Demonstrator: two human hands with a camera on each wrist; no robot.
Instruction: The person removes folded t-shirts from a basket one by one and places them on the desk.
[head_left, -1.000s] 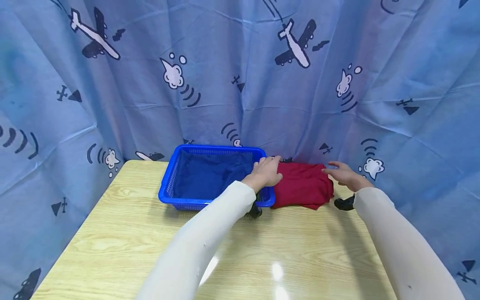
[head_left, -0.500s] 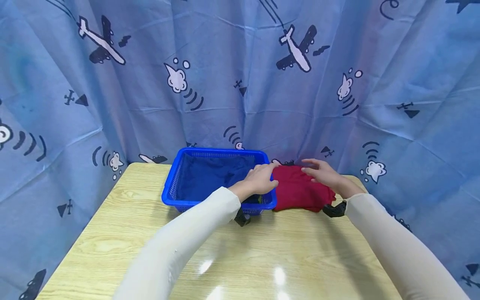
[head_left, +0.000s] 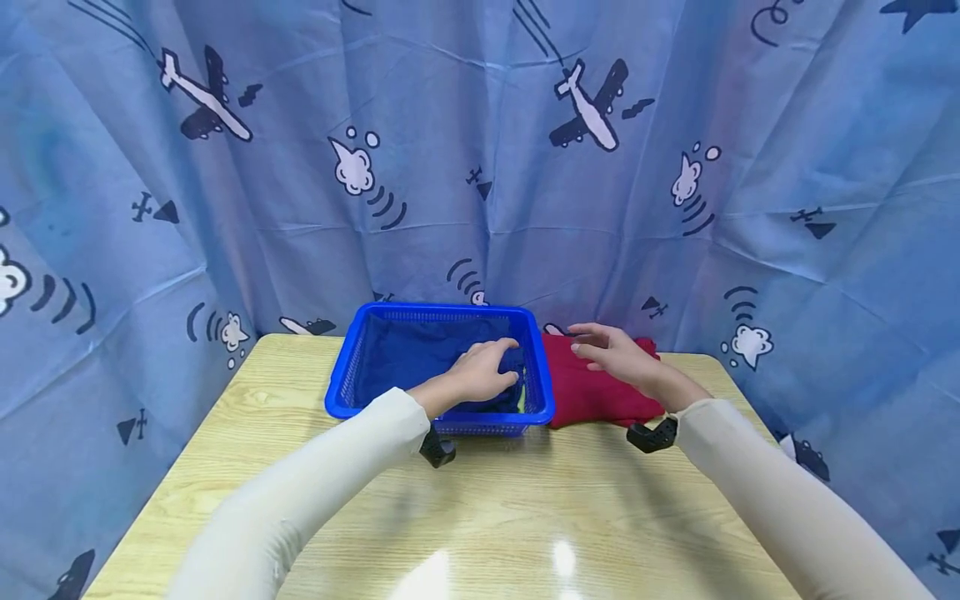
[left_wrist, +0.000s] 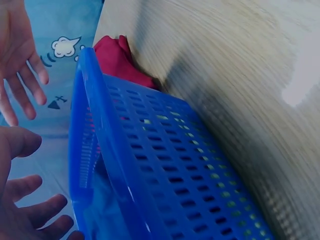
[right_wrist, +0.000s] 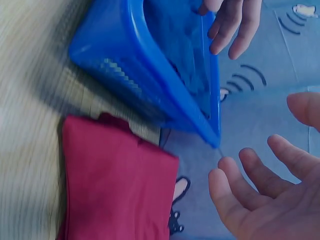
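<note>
An upright blue perforated basket (head_left: 541, 371) sits on the counter (head_left: 495, 508), dark blue cloth (head_left: 405, 354) spread inside; 1 folded red cloth (head_left: 585, 387) lies flat just beside its right end

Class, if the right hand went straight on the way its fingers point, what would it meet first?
In the head view, the blue plastic basket, at its rim; depth is unclear, so the right hand may pass above it and meet the left hand.

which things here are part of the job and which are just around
Likely part of the job:
blue basket
dark blue cloth inside it
red cloth beside it
left hand, over the basket
right hand, near the red cloth

Just around:
patterned curtain behind
wooden table underneath
</note>
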